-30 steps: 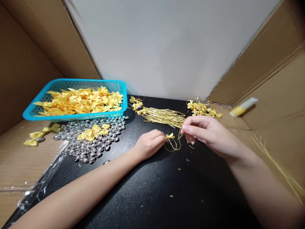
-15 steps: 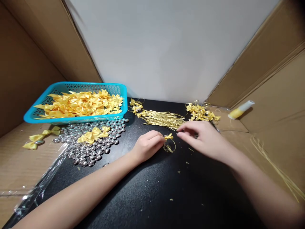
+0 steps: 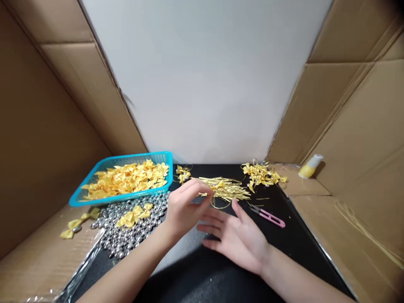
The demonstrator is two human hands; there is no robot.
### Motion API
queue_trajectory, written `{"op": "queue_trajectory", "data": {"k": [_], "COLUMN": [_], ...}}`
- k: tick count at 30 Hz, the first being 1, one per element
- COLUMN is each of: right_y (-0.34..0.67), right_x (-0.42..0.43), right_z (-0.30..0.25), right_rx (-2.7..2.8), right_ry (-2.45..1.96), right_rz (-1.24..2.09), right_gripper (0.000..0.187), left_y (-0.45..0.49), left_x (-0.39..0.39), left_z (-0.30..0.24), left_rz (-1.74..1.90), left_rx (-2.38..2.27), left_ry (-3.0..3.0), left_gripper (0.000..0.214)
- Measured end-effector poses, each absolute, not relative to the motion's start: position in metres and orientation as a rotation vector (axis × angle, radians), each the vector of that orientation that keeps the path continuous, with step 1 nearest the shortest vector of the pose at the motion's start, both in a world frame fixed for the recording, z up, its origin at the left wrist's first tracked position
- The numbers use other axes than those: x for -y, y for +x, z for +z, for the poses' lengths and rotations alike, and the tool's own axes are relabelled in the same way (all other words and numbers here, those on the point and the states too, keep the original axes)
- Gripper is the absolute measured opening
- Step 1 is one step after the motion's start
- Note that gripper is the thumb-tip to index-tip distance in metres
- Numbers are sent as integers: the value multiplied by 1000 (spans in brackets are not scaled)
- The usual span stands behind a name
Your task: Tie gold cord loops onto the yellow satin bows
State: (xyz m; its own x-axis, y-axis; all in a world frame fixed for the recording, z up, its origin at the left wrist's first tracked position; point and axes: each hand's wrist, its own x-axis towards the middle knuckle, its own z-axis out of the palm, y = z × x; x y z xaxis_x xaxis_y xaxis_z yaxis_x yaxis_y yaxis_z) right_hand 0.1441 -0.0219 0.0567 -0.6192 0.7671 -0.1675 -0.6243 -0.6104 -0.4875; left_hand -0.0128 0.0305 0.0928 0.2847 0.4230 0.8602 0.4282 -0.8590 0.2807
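Observation:
My left hand [image 3: 188, 206] is raised over the black table, pinching a yellow ribbon bow [image 3: 217, 186] that has a loop of gold cord [image 3: 224, 207] hanging from it. Just below and to the right, my right hand [image 3: 232, 233] is turned palm up with its fingers spread, holding nothing. Behind the bow lies a pile of short gold cords [image 3: 235, 191]. Pink-handled thread snips [image 3: 268, 216] rest on the table to the right of my right hand.
A turquoise basket [image 3: 73, 201] of yellow bows stands at the left. Silver beads [image 3: 126, 240] spread in front of it, with a few bows [image 3: 134, 216] on top. Finished-looking bows with loops [image 3: 261, 174] lie back right, near a white-and-yellow tube [image 3: 311, 166]. Cardboard walls flank both sides.
My left hand has lifted the bow off the table. My right hand has turned palm up and come in beside it, uncovering the pink snips. The camera view has tilted upward.

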Motion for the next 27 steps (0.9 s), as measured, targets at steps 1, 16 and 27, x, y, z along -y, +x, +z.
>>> {"op": "queue_trajectory", "data": {"k": [1, 16, 27], "right_y": [140, 169, 199], "right_x": [14, -72, -67], "right_z": [66, 100, 103], "right_rx": [429, 107, 425], "right_ry": [-395, -609, -465], "right_rz": [2187, 1713, 1832], "right_gripper": [55, 8, 23], "left_y": [-11, 1, -5], "left_x": [-31, -69, -81], "left_z": [102, 162, 154], "left_rz": [-1677, -2304, -2797], "left_rx": [813, 1180, 1524], "left_ry": [-2499, -2370, -2245], "left_gripper": [18, 12, 24]}}
